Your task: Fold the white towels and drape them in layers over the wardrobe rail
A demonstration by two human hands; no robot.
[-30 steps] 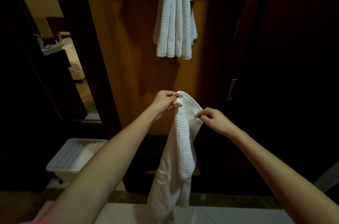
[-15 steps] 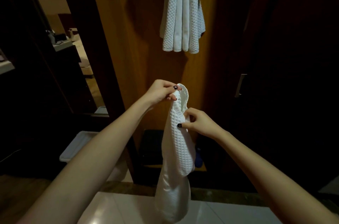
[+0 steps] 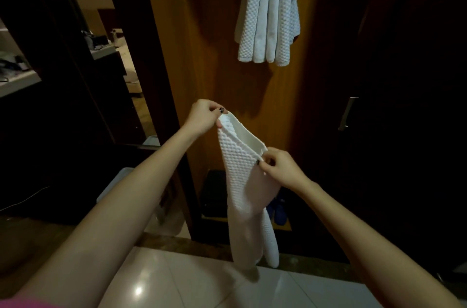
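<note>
Two hands hold one white towel (image 3: 240, 181) in front of the open wardrobe. The left hand (image 3: 206, 115) pinches the towel's upper corner between thumb and fingers. The right hand (image 3: 283, 168), lower and to the right, pinches the other end of the same top edge. The rest of the towel hangs down towards the pale floor tiles (image 3: 177, 282). Above, one bundle of hanging towels (image 3: 269, 12) falls in pleats; how many it holds cannot be told. One metal handle (image 3: 348, 113) shows on the dark door at right.
</note>
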